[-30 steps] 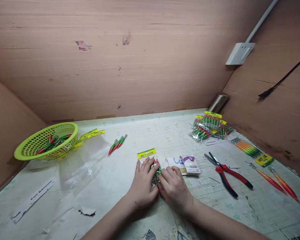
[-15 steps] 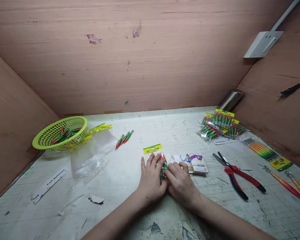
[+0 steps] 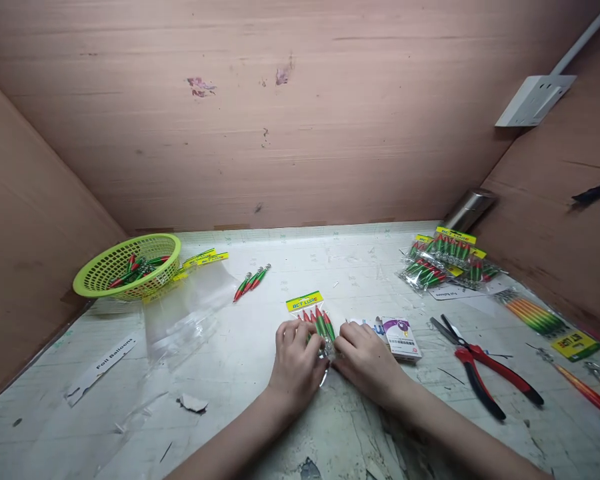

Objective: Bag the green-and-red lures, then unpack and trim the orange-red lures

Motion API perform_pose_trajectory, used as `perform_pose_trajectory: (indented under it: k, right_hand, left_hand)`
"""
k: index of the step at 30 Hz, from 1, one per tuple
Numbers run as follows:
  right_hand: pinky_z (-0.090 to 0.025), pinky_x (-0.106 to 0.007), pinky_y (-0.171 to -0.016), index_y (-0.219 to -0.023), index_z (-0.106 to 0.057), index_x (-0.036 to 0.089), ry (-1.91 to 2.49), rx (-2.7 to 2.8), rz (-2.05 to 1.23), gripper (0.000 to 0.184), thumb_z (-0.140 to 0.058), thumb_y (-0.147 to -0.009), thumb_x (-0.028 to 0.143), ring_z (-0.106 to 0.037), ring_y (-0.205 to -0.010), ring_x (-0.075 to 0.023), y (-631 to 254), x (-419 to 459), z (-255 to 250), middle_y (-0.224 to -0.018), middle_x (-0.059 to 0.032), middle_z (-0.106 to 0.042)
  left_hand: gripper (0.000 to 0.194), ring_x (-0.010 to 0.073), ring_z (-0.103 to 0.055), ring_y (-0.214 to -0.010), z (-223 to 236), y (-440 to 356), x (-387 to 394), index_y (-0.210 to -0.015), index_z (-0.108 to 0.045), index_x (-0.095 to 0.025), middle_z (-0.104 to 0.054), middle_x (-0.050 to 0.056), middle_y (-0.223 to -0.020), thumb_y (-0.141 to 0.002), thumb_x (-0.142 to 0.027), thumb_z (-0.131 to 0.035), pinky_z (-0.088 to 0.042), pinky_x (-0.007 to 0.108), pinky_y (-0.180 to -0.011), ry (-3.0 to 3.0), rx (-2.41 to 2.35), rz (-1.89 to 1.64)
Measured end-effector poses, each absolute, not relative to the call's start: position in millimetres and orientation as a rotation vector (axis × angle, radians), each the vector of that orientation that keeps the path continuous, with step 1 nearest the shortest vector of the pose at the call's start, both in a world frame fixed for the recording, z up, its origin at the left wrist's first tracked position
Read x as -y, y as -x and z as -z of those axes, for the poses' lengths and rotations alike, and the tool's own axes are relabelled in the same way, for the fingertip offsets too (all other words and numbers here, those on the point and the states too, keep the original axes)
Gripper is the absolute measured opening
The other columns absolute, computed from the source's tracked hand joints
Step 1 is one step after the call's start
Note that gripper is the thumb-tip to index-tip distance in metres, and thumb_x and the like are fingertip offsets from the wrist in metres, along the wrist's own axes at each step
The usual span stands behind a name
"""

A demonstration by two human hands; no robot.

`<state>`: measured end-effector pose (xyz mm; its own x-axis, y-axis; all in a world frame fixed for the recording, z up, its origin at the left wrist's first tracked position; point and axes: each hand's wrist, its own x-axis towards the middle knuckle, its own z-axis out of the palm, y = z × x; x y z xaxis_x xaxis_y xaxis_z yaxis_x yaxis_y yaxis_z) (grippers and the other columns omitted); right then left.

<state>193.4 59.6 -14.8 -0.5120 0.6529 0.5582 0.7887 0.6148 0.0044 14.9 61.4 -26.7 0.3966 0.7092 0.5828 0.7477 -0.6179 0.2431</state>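
Note:
A clear plastic bag of red-and-green fishing lures [image 3: 322,321] lies on the table, its yellow "BCT LURE" header [image 3: 304,301] pointing away from me. My left hand [image 3: 296,363] has its fingers curled over the bag's lower left part. At the lower right edge my right hand [image 3: 364,353] pinches the bag, with its fingers folded. The lures sit side by side inside, silver hooks toward me; some are covered by my left fingers. Just beyond my right hand is a small white-and-purple box [image 3: 400,338], partly hidden by it.
On the left are a green basket [image 3: 87,283] of lures, empty header bags [image 3: 180,320] and a paper strip [image 3: 100,370]. Three loose lures [image 3: 251,283] lie farther back. To the right are red-handled pliers [image 3: 473,360], filled packs [image 3: 437,263] and a metal flask [image 3: 470,208].
My left hand has drawn back toward me and its spread fingers have curled, uncovering more lures. The right hand has shifted slightly right along the bag's edge. The camera view has tilted slightly.

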Motion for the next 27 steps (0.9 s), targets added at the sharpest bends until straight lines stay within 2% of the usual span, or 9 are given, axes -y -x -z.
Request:
perform_pose_trajectory:
  k: [2,4,8,13,16,18,21,24,27]
  right_hand:
    - [-0.030,-0.030,-0.064,-0.067,-0.054,0.020,1.069,2.354,0.387,0.018,-0.058,-0.083,0.013,-0.047,-0.069,-0.0192,-193,-66,14,-0.070,-0.0027,-0.056]
    - [-0.029,-0.030,-0.063,-0.065,-0.053,0.020,1.014,2.368,0.420,0.024,-0.052,-0.087,0.010,-0.045,-0.066,-0.0189,-193,-70,15,-0.066,-0.0027,-0.054]
    - [-0.027,-0.032,-0.062,-0.063,-0.053,0.019,0.974,2.364,0.431,0.033,-0.043,-0.093,0.008,-0.041,-0.063,-0.0190,-192,-71,19,-0.063,-0.0036,-0.052]
    - [-0.033,-0.031,-0.061,-0.070,-0.056,0.018,1.012,2.348,0.246,0.028,-0.042,-0.094,0.017,-0.047,-0.066,-0.0196,-192,-59,10,-0.068,-0.0051,-0.056]
    - [-0.039,-0.026,-0.058,-0.074,-0.057,0.018,1.084,2.295,-0.200,0.020,-0.046,-0.088,0.010,-0.052,-0.065,-0.0156,-188,-53,4,-0.071,-0.0031,-0.058]
    - [-0.041,-0.023,-0.055,-0.076,-0.059,0.018,1.129,2.223,-0.562,0.015,-0.051,-0.084,0.009,-0.055,-0.062,-0.0132,-184,-52,2,-0.071,-0.0010,-0.061]
    - [-0.041,-0.021,-0.051,-0.079,-0.061,0.018,1.175,2.068,-0.966,0.003,-0.060,-0.081,0.016,-0.055,-0.058,-0.0114,-176,-52,1,-0.066,0.0017,-0.062]
    - [-0.040,-0.022,-0.053,-0.077,-0.060,0.017,1.182,1.746,-1.397,0.016,-0.071,-0.075,0.027,-0.051,-0.058,-0.0104,-169,-51,-1,-0.066,0.0029,-0.058]
    - [-0.038,-0.023,-0.055,-0.073,-0.058,0.017,1.159,1.611,-1.519,0.024,-0.076,-0.069,0.031,-0.046,-0.060,-0.0098,-163,-48,-5,-0.066,0.0040,-0.053]
  left_hand:
    - [0.017,0.0220,-0.054,-0.081,27,-14,-62,-0.077,-0.055,-0.020,-0.060,0.004,-0.083,-0.072,-0.005,-0.061,-0.047,0.038,-0.077,2.554,1.334,0.994]
    - [0.018,0.0202,-0.052,-0.074,28,-10,-61,-0.076,-0.053,-0.020,-0.058,0.002,-0.077,-0.073,-0.002,-0.057,-0.045,0.033,-0.067,2.554,1.346,0.967]
    - [0.018,0.0197,-0.053,-0.074,25,4,-54,-0.089,-0.055,-0.018,-0.059,0.005,-0.084,-0.078,-0.005,-0.052,-0.045,0.031,-0.064,2.648,1.288,0.971]
    - [0.025,0.0161,-0.054,-0.070,20,21,-51,-0.095,-0.058,-0.019,-0.062,0.005,-0.085,-0.086,0.000,-0.046,-0.046,0.029,-0.064,2.677,0.774,0.853]
    - [0.016,0.0144,-0.055,-0.061,20,21,-55,-0.085,-0.059,-0.017,-0.066,0.005,-0.081,-0.089,-0.006,-0.049,-0.045,0.027,-0.054,2.725,0.659,0.882]
    - [0.020,0.0121,-0.054,-0.054,22,18,-56,-0.077,-0.057,-0.017,-0.066,0.004,-0.076,-0.090,-0.006,-0.046,-0.042,0.023,-0.047,2.754,0.715,0.966]
    - [0.022,0.0096,-0.060,-0.059,22,17,-54,-0.079,-0.054,-0.016,-0.066,0.005,-0.080,-0.091,-0.005,-0.040,-0.047,0.018,-0.050,2.781,0.858,1.124]
    - [0.014,0.0116,-0.066,-0.074,20,19,-49,-0.085,-0.053,-0.017,-0.067,0.008,-0.087,-0.089,-0.006,-0.046,-0.054,0.018,-0.062,2.903,0.938,1.472]
    - [0.011,0.0132,-0.066,-0.072,19,22,-44,-0.084,-0.054,-0.018,-0.066,0.007,-0.083,-0.086,-0.007,-0.055,-0.054,0.020,-0.062,2.970,0.957,1.703]
